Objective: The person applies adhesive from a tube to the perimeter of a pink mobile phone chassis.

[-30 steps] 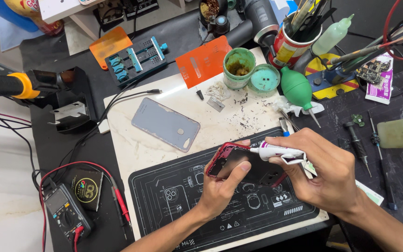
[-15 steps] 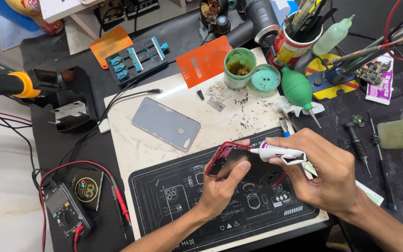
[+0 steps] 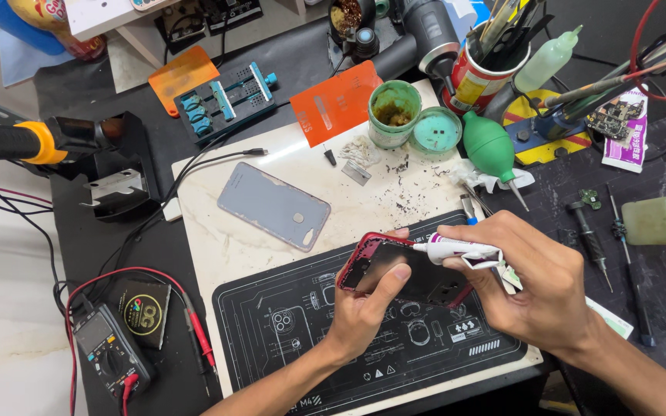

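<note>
Right in front, the left hand (image 3: 364, 308) steadies a red-framed phone (image 3: 402, 271) on the dark printed mat (image 3: 287, 331), thumb on top of the dark panel, grip closed around the lower edge. The right hand (image 3: 537, 289) pinches a small white glue tube (image 3: 456, 249) tight, nozzle pointing left and sitting just at the phone's upper rim. I'd say the glue work along the frame is under way; how much of the rim already carries a bead I cannot tell from here, the hands hide the near edge. The grey back cover (image 3: 274, 205) lies off to the left on the pale pad (image 3: 225, 246), well apart from the phone, so the closing-up is not done.

Out to the left, a multimeter (image 3: 105, 343) with red leads lies near the surface edge, clear of the work. Past the phone, scraps and dark crumbs litter the pad, with a small blade (image 3: 356, 172) among them; that debris sits close to the open frame. Further back stand a green jar (image 3: 393, 112) with its lid (image 3: 436, 129) beside it, a green air blower (image 3: 491, 148), an orange card (image 3: 336, 102), a blue clamp jig (image 3: 225, 100) and a red tool cup (image 3: 481, 75). To the right, screwdrivers (image 3: 589, 239) lie on the dark surface (image 3: 657, 277).
</note>
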